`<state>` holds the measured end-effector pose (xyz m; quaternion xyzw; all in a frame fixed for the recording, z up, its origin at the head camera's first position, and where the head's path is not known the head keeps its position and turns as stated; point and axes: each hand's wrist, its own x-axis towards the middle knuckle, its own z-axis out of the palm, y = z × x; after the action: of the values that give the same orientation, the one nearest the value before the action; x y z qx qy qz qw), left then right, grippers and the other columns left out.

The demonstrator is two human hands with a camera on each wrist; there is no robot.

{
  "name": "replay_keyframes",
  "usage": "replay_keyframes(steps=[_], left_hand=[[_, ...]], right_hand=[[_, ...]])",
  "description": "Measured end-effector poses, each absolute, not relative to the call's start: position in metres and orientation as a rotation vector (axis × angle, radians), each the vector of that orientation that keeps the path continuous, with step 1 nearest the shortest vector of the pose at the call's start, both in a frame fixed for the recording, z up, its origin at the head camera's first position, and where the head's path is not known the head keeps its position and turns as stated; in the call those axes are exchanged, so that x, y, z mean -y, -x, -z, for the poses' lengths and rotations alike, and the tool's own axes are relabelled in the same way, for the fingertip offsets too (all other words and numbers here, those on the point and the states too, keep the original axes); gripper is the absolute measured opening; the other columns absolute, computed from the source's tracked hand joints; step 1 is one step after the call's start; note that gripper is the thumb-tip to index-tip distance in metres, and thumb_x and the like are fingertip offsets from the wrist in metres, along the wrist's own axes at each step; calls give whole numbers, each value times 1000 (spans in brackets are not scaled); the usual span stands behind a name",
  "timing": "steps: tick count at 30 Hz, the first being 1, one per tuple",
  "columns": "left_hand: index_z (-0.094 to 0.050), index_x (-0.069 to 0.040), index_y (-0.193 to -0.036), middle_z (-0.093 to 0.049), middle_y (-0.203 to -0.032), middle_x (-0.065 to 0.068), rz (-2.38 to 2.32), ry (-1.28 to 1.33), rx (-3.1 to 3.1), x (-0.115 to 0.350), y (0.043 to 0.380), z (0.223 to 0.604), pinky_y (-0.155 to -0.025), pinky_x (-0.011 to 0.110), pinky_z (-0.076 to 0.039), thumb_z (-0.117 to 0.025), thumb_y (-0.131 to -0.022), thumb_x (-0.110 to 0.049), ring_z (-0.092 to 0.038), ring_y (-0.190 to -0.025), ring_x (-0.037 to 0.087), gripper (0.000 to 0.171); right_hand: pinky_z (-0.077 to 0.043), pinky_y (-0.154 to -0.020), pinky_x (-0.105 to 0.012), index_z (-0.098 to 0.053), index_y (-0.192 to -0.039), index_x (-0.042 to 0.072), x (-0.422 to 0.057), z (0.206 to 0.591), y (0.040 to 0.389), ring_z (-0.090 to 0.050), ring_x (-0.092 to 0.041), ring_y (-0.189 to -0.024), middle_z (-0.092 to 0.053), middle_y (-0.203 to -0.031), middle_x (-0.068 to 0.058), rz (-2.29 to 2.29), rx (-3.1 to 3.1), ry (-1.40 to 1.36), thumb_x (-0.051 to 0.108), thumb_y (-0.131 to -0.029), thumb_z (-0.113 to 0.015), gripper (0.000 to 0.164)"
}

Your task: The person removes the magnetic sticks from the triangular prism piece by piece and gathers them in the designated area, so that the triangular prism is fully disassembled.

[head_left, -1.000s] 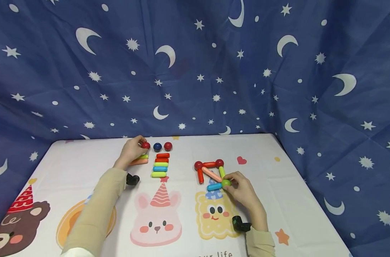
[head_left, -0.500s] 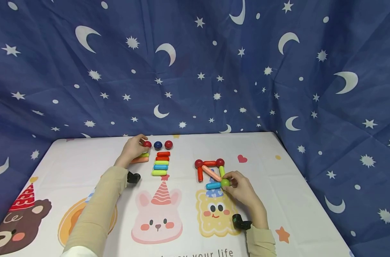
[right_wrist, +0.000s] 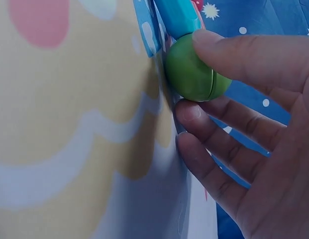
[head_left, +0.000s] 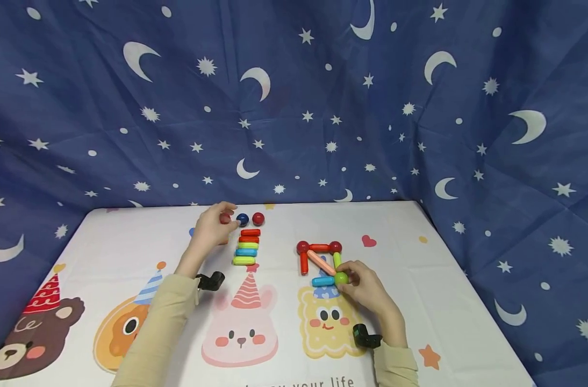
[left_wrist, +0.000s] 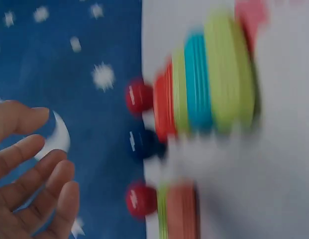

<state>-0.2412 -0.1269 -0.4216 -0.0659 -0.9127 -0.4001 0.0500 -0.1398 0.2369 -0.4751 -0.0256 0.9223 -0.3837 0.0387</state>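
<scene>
My left hand [head_left: 213, 228] hovers over the row of balls with fingers spread and holds nothing. Its thumb overlaps the blue ball [head_left: 243, 219] in the head view, and a red ball [head_left: 224, 218] shows between its fingers. In the left wrist view, the left hand [left_wrist: 35, 174] is apart from all three balls. With thumb and fingers, my right hand [head_left: 368, 287] pinches a green ball [right_wrist: 186, 69] at the near corner of a frame of sticks and balls. A blue stick [head_left: 323, 281], a salmon stick [head_left: 320, 262] and a yellow-green stick [head_left: 337, 260] meet there.
Another red ball [head_left: 258, 219] ends the row. Below it lie several short sticks, with a yellow-green one [head_left: 244, 260] nearest. A salmon stick [left_wrist: 181, 211] lies under the left hand. Two dark red balls [head_left: 302, 247] form the frame's far corners. A blue curtain hangs behind the table.
My left hand has moved right from the left red ball toward the blue one, and its fingers have spread off the red ball. The right hand keeps its pinch on the green ball.
</scene>
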Motion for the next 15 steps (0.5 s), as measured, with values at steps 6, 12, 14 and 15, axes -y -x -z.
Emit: replay_keyframes(steps=[6,12,14,15], left_hand=[[-66,-7,-111,-69,-103,12,1410,391,2701,63,196,439,-78,34,-53,-74,-81,-11,-66,-90,26,31],[-68,-9,-105,-68,-97,6,1415,576,2722,5,159,461,-75,28,-53,-72,-81,-12,-65,-87,19,24],[-68,-10,-105,-68,-98,5,1352,600,2737,-9,151,465,-77,29,-53,-71,-82,-12,-64,-89,18,24],[-68,-11,-106,-68,-100,4,1324,598,2744,-16,148,467,-79,31,-52,-71,-82,-13,-64,-91,18,25]], right_hand=[[-45,-73,-25,-62,-107,14,-239,474,139,-53,-17,-84,-61,-100,-3,1218,-2813,63,4,-75,-78,37],[-44,-70,-23,-60,-105,12,-238,475,140,-53,-15,-80,-61,-95,-4,1236,-2797,59,5,-75,-78,35],[-44,-69,-23,-60,-104,12,-238,476,140,-52,-15,-79,-61,-93,-4,1245,-2793,61,5,-75,-78,34],[-44,-68,-23,-60,-104,12,-239,476,140,-52,-15,-79,-61,-93,-4,1251,-2792,62,5,-75,-78,34]])
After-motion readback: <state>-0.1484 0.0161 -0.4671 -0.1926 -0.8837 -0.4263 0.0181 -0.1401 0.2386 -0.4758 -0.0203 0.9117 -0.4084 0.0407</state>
